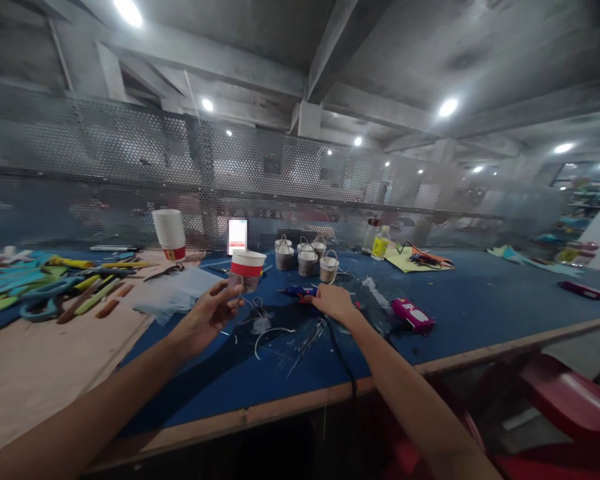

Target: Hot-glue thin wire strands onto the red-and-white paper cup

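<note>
Gripping the lower part of a red-banded paper cup (247, 267), the left hand (214, 312) has its fingers closed around it, above the blue counter (205, 387). The right hand (336, 303) grasps a blue glue gun (299, 291). Beyond it, small cups (307, 262) with looped handles stand grouped together.

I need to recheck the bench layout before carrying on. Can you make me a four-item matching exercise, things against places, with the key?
Things
1. Magenta box
2. Single red-banded cup
3. Stack of white cups
4. Blue glue gun

Places
A. In the left hand
B. Left of the lit screen
C. In the right hand
D. On the bench, right of the right hand

Pairs: 1-D, 2-A, 3-B, 4-C
</note>
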Available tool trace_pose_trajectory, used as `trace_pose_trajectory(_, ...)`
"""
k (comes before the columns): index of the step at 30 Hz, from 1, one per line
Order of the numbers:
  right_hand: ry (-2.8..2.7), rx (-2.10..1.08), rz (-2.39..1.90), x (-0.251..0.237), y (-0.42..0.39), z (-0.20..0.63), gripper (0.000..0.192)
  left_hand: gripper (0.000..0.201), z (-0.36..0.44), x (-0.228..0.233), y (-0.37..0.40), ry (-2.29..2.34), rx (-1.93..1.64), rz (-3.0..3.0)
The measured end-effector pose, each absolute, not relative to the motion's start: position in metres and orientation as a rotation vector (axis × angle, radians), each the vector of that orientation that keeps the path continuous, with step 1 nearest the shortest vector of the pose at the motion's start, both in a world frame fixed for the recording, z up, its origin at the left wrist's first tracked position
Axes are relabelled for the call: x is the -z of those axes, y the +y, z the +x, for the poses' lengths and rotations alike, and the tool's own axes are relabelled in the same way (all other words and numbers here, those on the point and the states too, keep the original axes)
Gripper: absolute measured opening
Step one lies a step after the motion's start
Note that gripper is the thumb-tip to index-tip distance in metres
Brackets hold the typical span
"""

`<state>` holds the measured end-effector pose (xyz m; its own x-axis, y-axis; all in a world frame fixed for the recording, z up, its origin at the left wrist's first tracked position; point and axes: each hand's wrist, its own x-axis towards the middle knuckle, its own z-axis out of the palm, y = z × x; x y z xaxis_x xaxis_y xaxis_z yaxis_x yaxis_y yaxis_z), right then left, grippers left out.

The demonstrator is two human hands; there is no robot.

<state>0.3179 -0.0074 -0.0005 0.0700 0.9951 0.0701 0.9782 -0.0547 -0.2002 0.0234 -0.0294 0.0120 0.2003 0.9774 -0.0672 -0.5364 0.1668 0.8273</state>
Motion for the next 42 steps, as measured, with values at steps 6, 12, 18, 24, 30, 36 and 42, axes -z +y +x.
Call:
trace_pose_trajectory(6,-1.957,-0.235,-2.123,0.008,0.001,0.321,0.044,0.028,0.022,-0.010,-0.030,0.725,-1.268,0.838)
trace_pose_trajectory(12,-1.801,-0.390,-1.905,0.002,0.000,0.328,0.046,0.023,0.019,-0.010,-0.028,0.717,-1.259,0.800)
trace_pose_trajectory(18,-1.433,-0.890,-1.264,-0.008,-0.010,0.314,0.051,0.024,0.017,-0.015,-0.030,0.659,-1.217,0.731)
trace_pose_trajectory(24,-1.234,-1.219,-0.779,-0.028,-0.035,0.282,0.047,0.022,0.018,-0.013,-0.028,0.588,-1.210,0.675)
trace_pose_trajectory(30,-1.464,-1.103,-0.725,-0.041,-0.046,0.262,0.033,0.020,0.014,0.001,-0.013,0.543,-1.184,0.699)
trace_pose_trajectory(36,-1.507,-0.957,-0.739,-0.028,-0.046,0.259,0.033,0.024,0.015,-0.002,-0.021,0.639,-1.211,0.783)
trace_pose_trajectory(42,-1.589,-0.765,-0.834,-0.008,-0.044,0.258,0.041,0.019,0.023,-0.009,-0.030,0.744,-1.306,0.855)
